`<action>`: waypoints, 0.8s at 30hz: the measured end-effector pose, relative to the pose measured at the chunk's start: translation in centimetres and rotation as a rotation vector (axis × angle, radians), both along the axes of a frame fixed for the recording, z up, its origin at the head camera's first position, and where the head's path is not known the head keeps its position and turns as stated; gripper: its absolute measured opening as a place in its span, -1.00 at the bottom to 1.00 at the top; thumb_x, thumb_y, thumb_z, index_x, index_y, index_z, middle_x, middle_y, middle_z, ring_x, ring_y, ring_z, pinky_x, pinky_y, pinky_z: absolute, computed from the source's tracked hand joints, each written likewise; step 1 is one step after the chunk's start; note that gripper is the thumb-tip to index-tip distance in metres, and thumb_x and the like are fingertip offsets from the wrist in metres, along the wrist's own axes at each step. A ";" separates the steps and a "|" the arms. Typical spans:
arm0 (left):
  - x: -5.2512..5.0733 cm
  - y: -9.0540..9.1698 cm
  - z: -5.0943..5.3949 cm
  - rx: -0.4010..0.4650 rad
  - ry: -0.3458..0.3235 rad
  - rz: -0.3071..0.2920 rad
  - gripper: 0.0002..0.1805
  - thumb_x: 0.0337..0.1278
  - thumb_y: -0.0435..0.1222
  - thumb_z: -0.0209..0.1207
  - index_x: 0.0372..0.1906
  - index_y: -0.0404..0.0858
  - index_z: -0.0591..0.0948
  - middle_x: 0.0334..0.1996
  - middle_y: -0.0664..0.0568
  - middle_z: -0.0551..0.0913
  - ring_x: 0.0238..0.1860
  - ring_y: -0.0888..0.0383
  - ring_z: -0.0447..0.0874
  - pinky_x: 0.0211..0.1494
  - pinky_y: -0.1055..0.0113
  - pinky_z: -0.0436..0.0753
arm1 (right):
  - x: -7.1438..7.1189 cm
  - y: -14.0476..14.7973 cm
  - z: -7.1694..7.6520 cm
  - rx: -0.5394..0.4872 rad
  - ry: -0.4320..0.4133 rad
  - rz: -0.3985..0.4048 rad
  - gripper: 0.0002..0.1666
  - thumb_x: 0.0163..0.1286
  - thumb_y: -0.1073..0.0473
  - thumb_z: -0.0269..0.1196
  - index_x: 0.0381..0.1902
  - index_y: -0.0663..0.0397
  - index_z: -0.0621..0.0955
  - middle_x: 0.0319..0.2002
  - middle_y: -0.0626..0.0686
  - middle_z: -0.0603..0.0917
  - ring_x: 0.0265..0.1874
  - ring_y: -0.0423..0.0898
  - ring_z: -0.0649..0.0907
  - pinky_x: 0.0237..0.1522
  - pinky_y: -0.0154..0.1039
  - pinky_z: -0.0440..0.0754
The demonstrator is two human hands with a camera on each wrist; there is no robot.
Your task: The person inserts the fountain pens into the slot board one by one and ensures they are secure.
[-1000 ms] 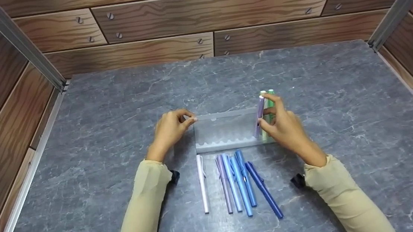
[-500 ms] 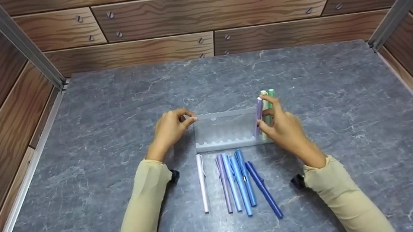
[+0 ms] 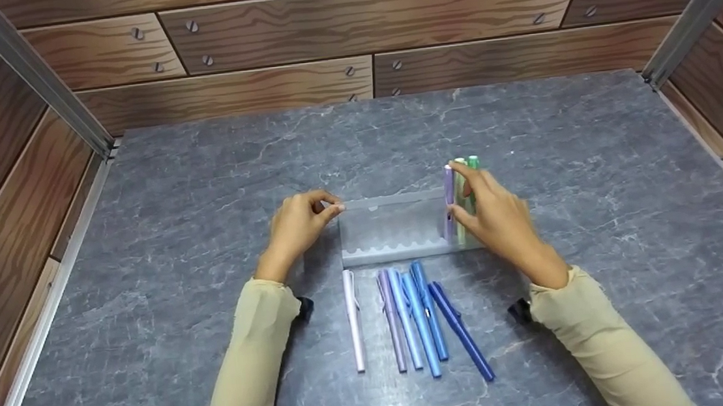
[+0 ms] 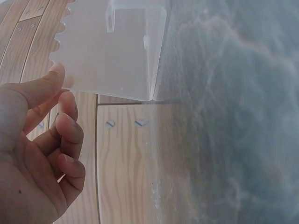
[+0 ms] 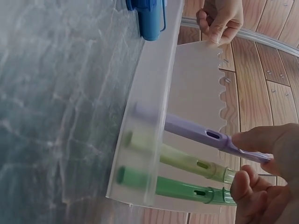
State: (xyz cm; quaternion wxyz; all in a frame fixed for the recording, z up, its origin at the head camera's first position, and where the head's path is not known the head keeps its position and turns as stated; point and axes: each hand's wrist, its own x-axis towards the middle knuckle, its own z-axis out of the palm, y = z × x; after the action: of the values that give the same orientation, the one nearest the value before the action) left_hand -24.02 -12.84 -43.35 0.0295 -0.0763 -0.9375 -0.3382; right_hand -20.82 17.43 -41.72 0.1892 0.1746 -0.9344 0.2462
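Note:
A frosted, clear plastic pen stand [image 3: 389, 223] with a scalloped edge stands upright on the table. My left hand [image 3: 301, 224] pinches its upper left corner between thumb and forefinger; the left wrist view shows the other fingers loosely curled. At the stand's right end, my right hand [image 3: 504, 223] holds a purple pen [image 5: 191, 130] near its top, thumb on one side. The pen's lower end sits behind the stand's front lip. Beside it stand a light green pen [image 5: 187, 161] and a green pen [image 5: 180, 187], both upright in the stand.
In front of the stand lie a pale lilac pen [image 3: 354, 321], a purple pen [image 3: 393, 321] and several blue pens [image 3: 422, 325]. The dark blue pen [image 3: 462, 331] lies at a slant. Wood-patterned walls [image 3: 255, 35] enclose the marbled table [image 3: 200, 158].
The held purple pen has shifted slightly left and stands straighter, apart from the light green pen. My right hand moved with it. My left hand stays at the stand's corner.

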 end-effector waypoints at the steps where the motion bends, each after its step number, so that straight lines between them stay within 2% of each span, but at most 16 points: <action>1: 0.0 0.0 -0.1 0.000 0.000 0.002 -0.79 0.20 -0.02 0.24 -0.20 0.00 0.75 -0.63 0.10 0.57 -0.64 0.24 0.31 -0.56 0.35 0.26 | 0.0 0.0 0.0 0.008 -0.009 -0.004 -0.24 0.19 0.17 0.40 0.33 0.07 0.39 -0.29 0.07 0.54 -0.57 -0.11 0.39 -0.58 -0.21 0.32; 9: 0.0 0.0 -0.1 0.006 -0.005 0.004 -0.80 0.19 -0.02 0.24 -0.21 0.01 0.75 -0.58 0.09 0.62 -0.62 0.24 0.36 -0.53 0.34 0.30 | -0.2 -0.1 0.2 0.053 -0.044 -0.027 -0.21 0.22 0.13 0.38 0.38 0.07 0.35 -0.29 0.11 0.54 -0.60 -0.04 0.43 -0.61 -0.17 0.36; 14: 0.0 0.0 0.0 0.006 -0.002 0.002 -0.79 0.19 -0.02 0.24 -0.21 -0.01 0.75 -0.52 0.07 0.68 -0.60 0.24 0.41 -0.51 0.34 0.33 | -0.1 0.0 0.3 0.046 -0.027 -0.029 -0.12 0.20 0.11 0.40 0.42 0.11 0.29 -0.32 0.09 0.53 -0.62 -0.10 0.35 -0.62 -0.21 0.31; 17: 0.0 0.0 0.1 0.008 -0.007 -0.004 -0.78 0.20 -0.01 0.23 -0.19 -0.01 0.75 -0.54 0.06 0.67 -0.62 0.24 0.38 -0.53 0.35 0.31 | 0.1 0.1 0.4 0.036 -0.018 -0.027 -0.13 0.18 0.11 0.42 0.40 0.11 0.31 -0.34 0.06 0.52 -0.62 -0.15 0.31 -0.63 -0.25 0.27; 21: 0.0 -0.1 0.1 0.007 -0.028 -0.006 -0.77 0.21 -0.01 0.22 -0.17 0.00 0.74 -0.58 0.07 0.62 -0.64 0.24 0.32 -0.57 0.35 0.27 | 0.7 0.3 0.5 0.048 -0.036 0.009 -0.15 0.18 0.10 0.42 0.38 0.09 0.33 -0.35 0.04 0.56 -0.64 -0.22 0.30 -0.65 -0.30 0.26; 24: 0.0 -0.1 0.0 0.008 -0.038 -0.007 -0.77 0.22 0.00 0.21 -0.16 0.01 0.74 -0.57 0.08 0.62 -0.63 0.23 0.34 -0.56 0.35 0.29 | 1.2 0.5 0.6 0.047 -0.092 0.051 -0.17 0.19 0.12 0.42 0.37 0.08 0.33 -0.35 0.02 0.59 -0.64 -0.26 0.31 -0.64 -0.35 0.26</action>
State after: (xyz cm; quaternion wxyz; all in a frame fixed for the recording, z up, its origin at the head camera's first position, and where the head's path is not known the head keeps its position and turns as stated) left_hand -24.05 -12.93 -43.38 0.0107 -0.0729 -0.9363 -0.3435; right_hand -19.66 17.92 -41.14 0.1357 0.1912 -0.9429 0.2365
